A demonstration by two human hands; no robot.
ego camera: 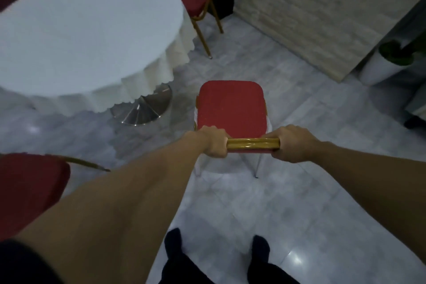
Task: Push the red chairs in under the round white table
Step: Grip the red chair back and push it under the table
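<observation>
A red-cushioned chair with a gold metal frame (231, 108) is held by the gold top rail of its back, the left hand (213, 141) at one end and the right hand (292, 143) at the other. The fingers (280, 155) of both hands are curled tight around the rail, pinching it against the palms. The chair stands on the pale grey tiled floor (299, 191), to the right of the round worktop draped in a white scalloped cloth (87, 37) and well apart from it; its seat faces ahead rather than toward the worktop.

The chief risk is judged to be one of direction: if the chair is pushed straight on, the worktop is missed altogether, so a turn to the left is needed first. During that turn a front leg could be driven into the polished metal pedestal base (141, 108), or the hanging cloth could be caught by the seat and dragged askew. On smooth tile the legs may skid or chatter if the rail is pressed downward while being pushed. The picture is dim and soft, so it cannot be told for certain whether all four legs are on the floor.

A second red chair (193, 0) at the far side is only partly tucked in, and a third red chair (30, 189) sits close by the left arm, where it could be knocked as the swing is made.
</observation>
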